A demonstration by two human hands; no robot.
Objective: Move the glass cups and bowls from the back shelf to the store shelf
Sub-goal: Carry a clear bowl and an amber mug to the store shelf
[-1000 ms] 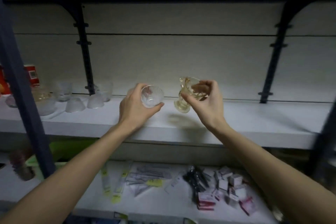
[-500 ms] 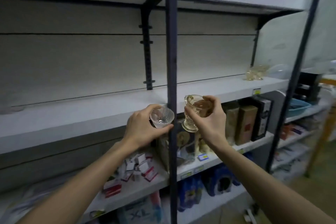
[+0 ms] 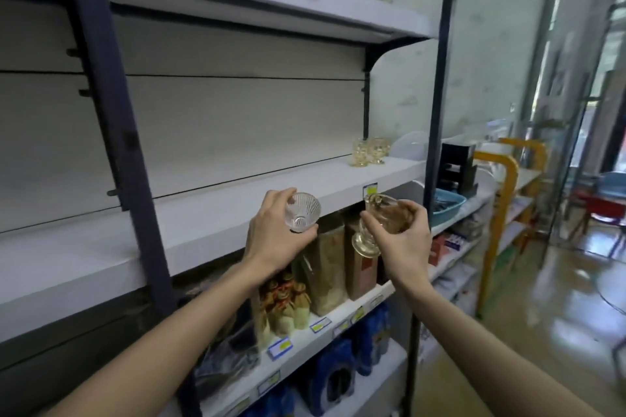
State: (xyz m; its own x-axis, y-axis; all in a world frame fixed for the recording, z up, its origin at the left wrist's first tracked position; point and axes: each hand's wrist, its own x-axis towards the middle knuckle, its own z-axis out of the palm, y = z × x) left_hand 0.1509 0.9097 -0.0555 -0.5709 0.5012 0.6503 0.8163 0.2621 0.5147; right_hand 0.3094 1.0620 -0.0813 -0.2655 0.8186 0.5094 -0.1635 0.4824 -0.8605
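Glossy floor (image 3: 559,332), pale wall (image 3: 491,44)

The left hand (image 3: 276,240) grips a ribbed clear glass bowl (image 3: 302,212), tilted; the right hand (image 3: 401,247) grips an amber footed glass cup (image 3: 379,225), also tilted. More amber cups (image 3: 369,151) stand at one o'clock on the white shelf (image 3: 210,210).

No writing can be read anywhere. The small blue-and-yellow price tags (image 3: 320,324) on the edge of the lower shelf (image 3: 338,310) are too blurred to make out, as is the tag (image 3: 370,189) on the middle shelf (image 3: 210,213).
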